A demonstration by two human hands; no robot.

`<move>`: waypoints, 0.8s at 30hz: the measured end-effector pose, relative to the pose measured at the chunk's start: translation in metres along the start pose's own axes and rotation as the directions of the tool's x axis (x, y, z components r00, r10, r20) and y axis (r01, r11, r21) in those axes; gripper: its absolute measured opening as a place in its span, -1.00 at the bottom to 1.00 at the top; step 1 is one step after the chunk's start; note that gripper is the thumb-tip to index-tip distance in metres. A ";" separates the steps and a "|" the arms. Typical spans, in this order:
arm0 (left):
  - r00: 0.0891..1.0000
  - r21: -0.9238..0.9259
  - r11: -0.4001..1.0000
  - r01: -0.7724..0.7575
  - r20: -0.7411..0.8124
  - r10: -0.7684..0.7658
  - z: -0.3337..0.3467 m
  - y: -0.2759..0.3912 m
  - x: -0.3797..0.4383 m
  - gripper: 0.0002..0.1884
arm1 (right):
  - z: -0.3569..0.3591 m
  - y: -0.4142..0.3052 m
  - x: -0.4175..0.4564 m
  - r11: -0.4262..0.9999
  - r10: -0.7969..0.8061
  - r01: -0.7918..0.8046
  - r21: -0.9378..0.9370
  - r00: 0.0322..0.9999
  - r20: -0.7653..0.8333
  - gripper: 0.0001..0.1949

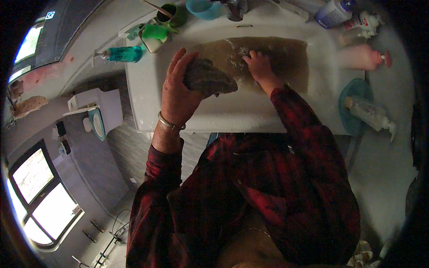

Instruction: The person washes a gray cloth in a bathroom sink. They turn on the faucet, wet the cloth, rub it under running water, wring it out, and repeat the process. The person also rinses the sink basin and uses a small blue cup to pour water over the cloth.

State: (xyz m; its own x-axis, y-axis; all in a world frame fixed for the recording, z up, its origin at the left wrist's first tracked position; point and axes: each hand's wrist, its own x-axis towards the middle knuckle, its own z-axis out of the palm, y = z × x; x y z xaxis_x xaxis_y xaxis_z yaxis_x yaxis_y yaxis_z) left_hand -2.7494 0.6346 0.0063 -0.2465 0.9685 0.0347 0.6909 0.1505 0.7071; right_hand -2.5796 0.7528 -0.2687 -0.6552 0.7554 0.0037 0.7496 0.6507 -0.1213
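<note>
My left hand (182, 85) holds a bunched, dark grey cloth (209, 78) that looks wet, raised over the left part of a white washbasin (214, 120). Murky brown water (285, 60) stands in the basin. Over on the right, my right hand (260, 67) reaches down to the water with its fingertips at a small shiny spot, perhaps the drain stopper (245, 51). Whether the fingers grip it is too blurred to tell.
A dark faucet (236, 10) and a blue bowl (203, 9) stand behind the basin. Left are a teal pump bottle (124, 54), a green sponge (154, 32) and a green cup (174, 15). Right are a pink pump bottle (363, 57) and a clear bottle (368, 114).
</note>
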 end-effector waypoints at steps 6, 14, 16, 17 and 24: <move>1.000 0.013 1.000 -0.009 -0.002 0.009 0.007 -0.004 -0.002 -0.26 | 0.007 0.007 0.003 0.988 -0.154 0.150 -0.046 0.985 -0.082 -0.78; 0.994 0.024 0.995 -0.095 -0.055 0.096 0.008 -0.003 0.003 -0.28 | 0.005 0.005 0.022 0.990 -0.134 0.124 0.062 0.968 0.213 -0.77; 0.992 0.053 0.992 -0.114 -0.053 0.117 0.008 -0.005 0.003 -0.29 | -0.033 0.003 0.030 0.918 -0.075 0.018 0.396 0.989 0.128 -0.74; 0.990 0.060 0.989 -0.132 -0.046 0.134 0.010 -0.005 0.007 -0.29 | -0.050 0.002 0.030 0.756 -0.063 0.002 0.655 0.996 0.070 -0.69; 0.962 0.123 0.959 -0.254 0.136 0.238 0.020 -0.010 0.033 -0.32 | -0.113 -0.053 -0.008 -0.254 -0.093 -0.325 0.911 0.946 0.312 -0.39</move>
State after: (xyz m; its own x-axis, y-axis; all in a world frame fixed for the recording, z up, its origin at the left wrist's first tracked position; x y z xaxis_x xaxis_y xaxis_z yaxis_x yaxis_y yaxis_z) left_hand -2.7504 0.6692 -0.0138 0.0192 0.9942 0.1057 0.8093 -0.0775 0.5823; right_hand -2.6036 0.7205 -0.1503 -0.7188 0.6297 -0.2945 -0.0627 -0.4807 -0.8747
